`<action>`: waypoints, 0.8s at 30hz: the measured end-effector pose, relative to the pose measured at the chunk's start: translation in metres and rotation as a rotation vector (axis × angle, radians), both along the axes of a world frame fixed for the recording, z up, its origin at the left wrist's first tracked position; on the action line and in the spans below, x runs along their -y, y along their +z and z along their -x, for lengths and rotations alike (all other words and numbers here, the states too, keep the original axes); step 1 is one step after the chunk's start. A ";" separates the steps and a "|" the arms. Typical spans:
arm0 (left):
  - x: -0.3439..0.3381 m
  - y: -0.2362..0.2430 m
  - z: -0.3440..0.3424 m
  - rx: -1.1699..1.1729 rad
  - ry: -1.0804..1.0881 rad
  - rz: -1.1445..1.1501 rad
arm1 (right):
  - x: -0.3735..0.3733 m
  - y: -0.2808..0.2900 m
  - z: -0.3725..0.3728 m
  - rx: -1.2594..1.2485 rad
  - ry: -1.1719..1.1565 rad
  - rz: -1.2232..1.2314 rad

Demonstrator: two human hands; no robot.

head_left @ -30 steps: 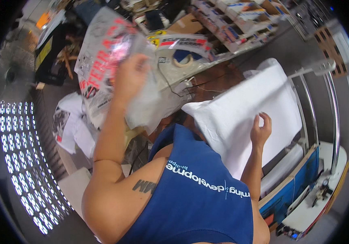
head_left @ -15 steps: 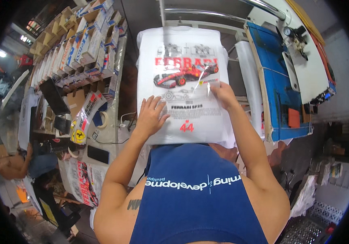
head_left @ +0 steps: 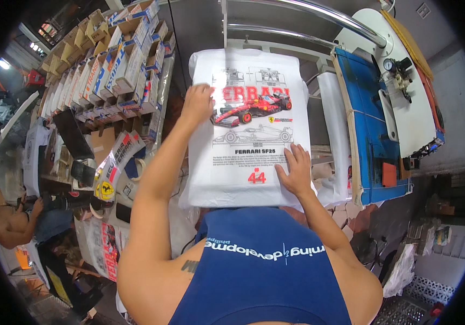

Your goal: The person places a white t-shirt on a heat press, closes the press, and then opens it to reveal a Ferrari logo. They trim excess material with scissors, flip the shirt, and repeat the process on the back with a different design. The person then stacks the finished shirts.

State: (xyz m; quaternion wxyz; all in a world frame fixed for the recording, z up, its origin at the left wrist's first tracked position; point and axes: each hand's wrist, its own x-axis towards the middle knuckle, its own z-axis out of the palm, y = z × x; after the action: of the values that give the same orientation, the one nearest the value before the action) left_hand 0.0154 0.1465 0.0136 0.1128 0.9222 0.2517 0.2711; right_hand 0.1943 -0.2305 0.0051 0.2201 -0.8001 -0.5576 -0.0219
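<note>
A white garment (head_left: 202,184) lies spread flat in front of me, printed with a red race car, line drawings and lettering. At the upper left of the print, my left hand (head_left: 198,103) is closed, its fingertips curled in at the edge of the red lettering. What those fingers grip, if anything, is too small to make out. My right hand (head_left: 297,169) rests flat with fingers spread on the lower right of the print, beside the small text.
Rows of open cardboard boxes (head_left: 119,70) stand on the left table, near a dark phone (head_left: 123,213) and a printed sheet (head_left: 102,241). On the right is a blue-covered board (head_left: 370,130) beside a pressure gauge (head_left: 389,65). Metal rails (head_left: 281,28) cross behind; a person (head_left: 13,222) sits at far left.
My left hand has moved up to the print's upper left edge and closed. My right hand has come down from the print's right side and now lies flat. The glossy shine over the print has lessened.
</note>
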 end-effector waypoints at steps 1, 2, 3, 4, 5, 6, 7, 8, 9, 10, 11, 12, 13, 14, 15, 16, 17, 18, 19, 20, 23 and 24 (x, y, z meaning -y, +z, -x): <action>-0.030 0.002 -0.019 -0.063 0.015 0.004 | -0.002 0.002 0.000 -0.015 -0.011 0.003; -0.057 0.003 -0.038 -0.112 0.024 0.018 | -0.004 0.004 -0.001 -0.019 -0.003 0.007; -0.077 0.003 -0.056 -0.135 0.031 -0.016 | -0.005 0.005 -0.001 -0.027 -0.005 0.009; -0.093 0.001 -0.072 -0.162 0.033 -0.035 | -0.005 0.007 -0.002 -0.043 -0.016 0.009; -0.104 -0.002 -0.087 -0.225 0.054 -0.027 | -0.006 0.007 -0.002 -0.062 -0.027 0.033; -0.113 -0.005 -0.099 -0.261 0.074 -0.035 | -0.006 0.008 -0.002 -0.049 -0.022 0.044; -0.122 -0.007 -0.110 -0.334 0.110 -0.015 | -0.006 0.009 -0.002 -0.051 -0.029 0.054; -0.130 -0.009 -0.118 -0.384 0.129 -0.008 | -0.006 0.009 -0.002 -0.054 -0.035 0.066; -0.137 -0.010 -0.125 -0.432 0.144 0.006 | -0.007 0.010 -0.002 -0.072 -0.036 0.071; -0.143 -0.010 -0.129 -0.442 0.144 0.033 | -0.007 0.010 -0.002 -0.085 -0.044 0.075; -0.149 -0.009 -0.133 -0.474 0.142 0.109 | -0.008 0.011 -0.002 -0.093 -0.046 0.079; -0.155 -0.007 -0.137 -0.508 0.154 0.182 | -0.009 0.012 -0.002 -0.100 -0.047 0.081; -0.158 -0.005 -0.140 -0.544 0.129 0.214 | -0.011 0.013 -0.002 -0.096 -0.043 0.088; -0.161 -0.002 -0.143 -0.586 0.126 0.245 | -0.012 0.014 -0.002 -0.092 -0.040 0.093; -0.163 0.001 -0.146 -0.608 0.127 0.270 | -0.013 0.015 -0.002 -0.088 -0.044 0.080; -0.163 0.005 -0.147 -0.676 0.195 0.229 | -0.014 0.016 -0.002 -0.082 -0.038 0.090; -0.163 0.008 -0.147 -0.721 0.267 0.183 | -0.015 0.017 -0.003 -0.075 -0.037 0.083; -0.161 0.011 -0.145 -0.762 0.323 0.139 | -0.015 0.017 -0.004 -0.066 -0.037 0.082; -0.157 0.012 -0.139 -0.681 0.338 0.109 | -0.015 0.016 -0.005 -0.065 -0.041 0.064; -0.151 0.013 -0.129 -0.597 0.337 0.080 | -0.014 0.015 -0.006 -0.064 -0.043 0.050; -0.116 0.011 -0.083 -0.156 0.240 0.010 | -0.011 0.010 -0.011 -0.066 0.005 0.002; -0.096 0.009 -0.063 -0.001 0.185 0.000 | -0.010 0.008 -0.013 -0.098 0.003 -0.030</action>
State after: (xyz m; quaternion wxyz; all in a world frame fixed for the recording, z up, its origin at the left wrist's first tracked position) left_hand 0.0781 0.2420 0.0222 0.0872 0.8951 0.3356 0.2801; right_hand 0.2074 -0.2206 0.0132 0.2592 -0.7960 -0.5469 0.0089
